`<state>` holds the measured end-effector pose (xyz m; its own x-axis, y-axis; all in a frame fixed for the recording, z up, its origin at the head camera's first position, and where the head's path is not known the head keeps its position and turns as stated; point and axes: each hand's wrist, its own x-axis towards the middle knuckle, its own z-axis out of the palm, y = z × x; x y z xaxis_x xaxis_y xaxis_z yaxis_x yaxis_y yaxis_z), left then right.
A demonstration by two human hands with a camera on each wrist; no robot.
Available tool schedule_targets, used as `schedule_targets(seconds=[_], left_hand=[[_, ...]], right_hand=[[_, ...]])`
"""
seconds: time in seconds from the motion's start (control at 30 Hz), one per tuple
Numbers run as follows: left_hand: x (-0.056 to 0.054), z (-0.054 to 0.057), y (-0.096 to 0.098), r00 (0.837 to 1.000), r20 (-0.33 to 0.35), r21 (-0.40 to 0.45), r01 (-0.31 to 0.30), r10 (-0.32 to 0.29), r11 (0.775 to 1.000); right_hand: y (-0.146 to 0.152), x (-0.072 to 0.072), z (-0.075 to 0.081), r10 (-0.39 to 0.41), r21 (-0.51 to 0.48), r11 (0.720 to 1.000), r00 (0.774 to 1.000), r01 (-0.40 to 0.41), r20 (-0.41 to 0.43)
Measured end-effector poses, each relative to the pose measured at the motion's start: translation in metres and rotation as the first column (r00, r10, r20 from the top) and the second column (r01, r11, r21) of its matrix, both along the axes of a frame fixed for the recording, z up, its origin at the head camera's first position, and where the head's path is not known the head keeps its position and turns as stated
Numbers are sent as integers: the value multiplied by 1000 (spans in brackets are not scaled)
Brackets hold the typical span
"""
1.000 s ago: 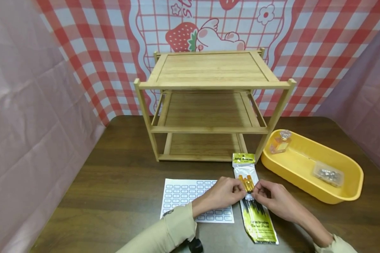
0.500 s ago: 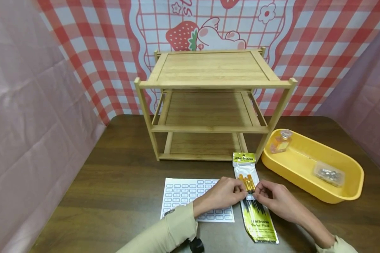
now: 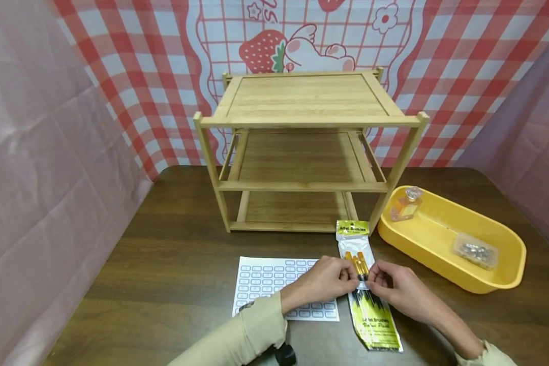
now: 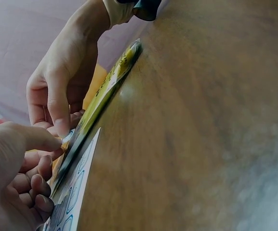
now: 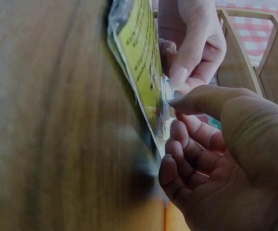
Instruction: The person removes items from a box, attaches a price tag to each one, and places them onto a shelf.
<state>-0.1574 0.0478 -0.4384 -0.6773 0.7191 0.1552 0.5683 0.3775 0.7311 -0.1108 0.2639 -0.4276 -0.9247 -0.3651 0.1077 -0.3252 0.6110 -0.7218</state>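
A pack of artist brushes (image 3: 374, 325) in a clear and yellow-green bag lies on the table, its orange brush tips toward the rack. Over its middle, a small white sticker label (image 3: 363, 285) with a blue border is stretched between both hands. My left hand (image 3: 326, 278) pinches one end between thumb and forefinger. The other end is pinched by my right hand (image 3: 397, 285). In the right wrist view, the label (image 5: 168, 90) is right at the bag's surface. Under my left forearm lies a white sheet of blue-bordered labels (image 3: 262, 278), partly hidden.
A three-tier wooden rack (image 3: 308, 122) stands behind the pack. To the right is a yellow basin (image 3: 444, 269) holding a perfume bottle (image 3: 405, 205) and a clear box of small metal pieces (image 3: 476, 251). A black object (image 3: 285, 354) is by the left sleeve.
My left hand has shifted slightly to the right with the label, over the same part of the pack. The right hand has barely moved; both keep their pinch.
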Motion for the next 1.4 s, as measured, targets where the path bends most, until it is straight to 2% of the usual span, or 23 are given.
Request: schedule_targets(seconds=[0.47,0.93,1.13,1.4], left_hand=[[0,0,0,1000,21,-19,-9,9,1000],[1,3,1,1000,17,-54,-21,22,998],[2,4,2,999,24,-73,-19,21,997],[3,6,2,1000,-7,-93,-30,30,995]], right_hand=[[-2,0,-2,-17,8,1000,1000,18,-10],[-3,-1,1,-17,40,999,1000,16,23],[-2,1,1,-19,46,999,1000,19,-6],[-1,1,-1,-13,44,999,999,15,-53]])
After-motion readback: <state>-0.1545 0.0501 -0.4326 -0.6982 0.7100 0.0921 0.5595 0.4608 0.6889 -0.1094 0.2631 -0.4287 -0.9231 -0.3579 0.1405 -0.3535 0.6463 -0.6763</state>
